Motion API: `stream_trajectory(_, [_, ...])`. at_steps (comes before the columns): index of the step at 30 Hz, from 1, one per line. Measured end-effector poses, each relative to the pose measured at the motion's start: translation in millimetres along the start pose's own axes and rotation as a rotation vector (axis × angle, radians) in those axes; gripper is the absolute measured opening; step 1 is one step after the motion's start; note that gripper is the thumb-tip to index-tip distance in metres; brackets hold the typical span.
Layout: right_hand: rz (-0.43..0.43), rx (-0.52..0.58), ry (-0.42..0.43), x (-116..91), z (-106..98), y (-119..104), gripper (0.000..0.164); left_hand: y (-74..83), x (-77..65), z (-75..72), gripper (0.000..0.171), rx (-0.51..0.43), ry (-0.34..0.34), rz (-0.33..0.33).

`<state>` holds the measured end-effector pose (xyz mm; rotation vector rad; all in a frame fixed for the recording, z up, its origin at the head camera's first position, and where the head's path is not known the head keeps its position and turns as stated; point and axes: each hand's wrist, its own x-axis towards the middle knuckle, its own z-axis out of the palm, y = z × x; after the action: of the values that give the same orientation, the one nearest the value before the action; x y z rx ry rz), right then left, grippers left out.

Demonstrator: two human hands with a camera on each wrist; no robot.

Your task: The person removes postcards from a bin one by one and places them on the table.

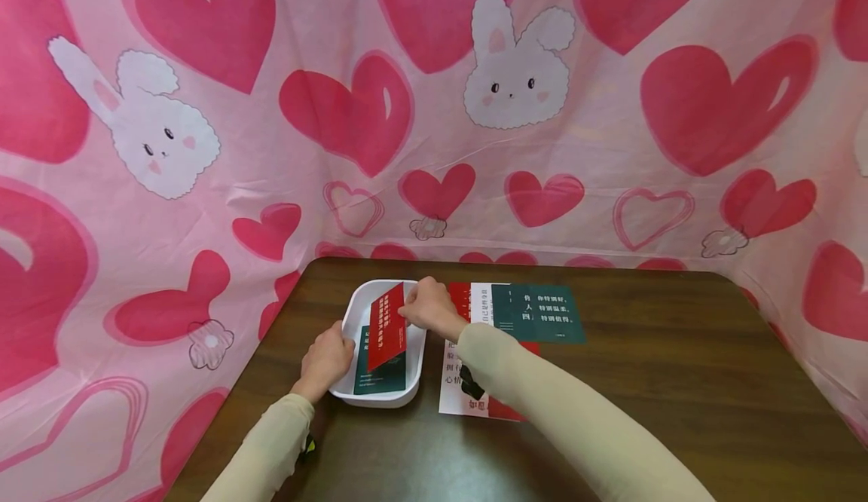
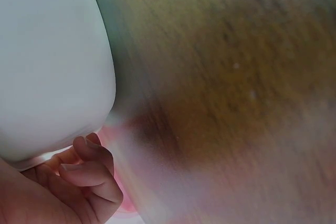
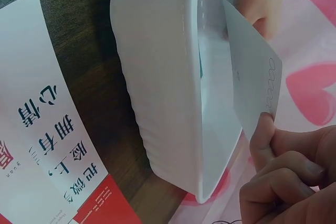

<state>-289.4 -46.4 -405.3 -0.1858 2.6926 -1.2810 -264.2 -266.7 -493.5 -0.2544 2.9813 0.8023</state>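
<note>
A white plastic basin [image 1: 380, 402] stands on the table, and my left hand [image 1: 327, 359] grips its left side. In the left wrist view, curled fingers [image 2: 94, 174] show at the edge of the white basin wall [image 2: 52, 66]. Above the basin, my right hand [image 1: 432, 307] pinches a red card [image 1: 386, 329] with white printed characters by its edge. The right wrist view shows the pale back of this card [image 3: 254, 77], tilted inside the basin's rim. Beneath it, a dark green card [image 1: 380, 383] lies in the basin, partly covered.
Right of the basin, several printed cards overlap on the table: a dark green one [image 1: 549, 315] on top, a white one [image 1: 481, 298] and red ones [image 1: 461, 297]. The brown wooden table [image 1: 651, 381] ends at a pink curtain [image 1: 597, 155] with hearts and rabbits.
</note>
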Motion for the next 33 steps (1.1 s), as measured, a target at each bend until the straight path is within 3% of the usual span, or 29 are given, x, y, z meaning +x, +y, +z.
stream_trajectory(16, [-0.008,0.029,0.026,-6.5,-8.5,8.5,0.016,1.7,-0.7,-1.4,0.053,-0.010,-0.009,-0.013])
stream_trajectory(33, [-0.014,0.064,0.068,-11.0,-17.6,25.2,0.015,1.2,-2.5,-0.4,0.047,0.019,0.028,0.018])
